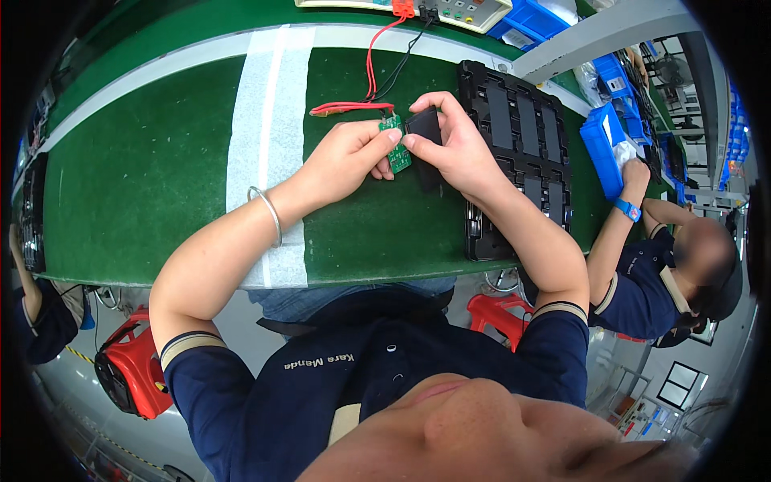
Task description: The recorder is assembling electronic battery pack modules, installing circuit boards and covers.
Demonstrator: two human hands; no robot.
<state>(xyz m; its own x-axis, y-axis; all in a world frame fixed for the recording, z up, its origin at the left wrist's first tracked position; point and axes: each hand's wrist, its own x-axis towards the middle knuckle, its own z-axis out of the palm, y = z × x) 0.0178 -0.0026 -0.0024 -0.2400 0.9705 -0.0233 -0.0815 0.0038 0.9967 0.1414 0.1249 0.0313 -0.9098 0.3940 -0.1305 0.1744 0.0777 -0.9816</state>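
Between thumb and fingers my left hand [365, 150] grips a small green circuit board [399, 161]. My right hand [458, 149] is closed around a flat black rectangular piece [423, 124], held close beside the board, and its thumb tip reaches the board's right edge. Whether the black piece touches the board I cannot tell. Red leads [353, 106] end at the board's upper end. Black leads [401, 63] run down beside them from a bench instrument [450, 11] at the far edge.
Right of my hands lies a black tray [518, 120] holding several flat black pieces. A pale strip [269, 112] crosses the green table [136, 161]. Blue bins [602, 149] stand at the right, where a co-worker's hand [635, 175] reaches in. A grey post [610, 36] rises nearby.
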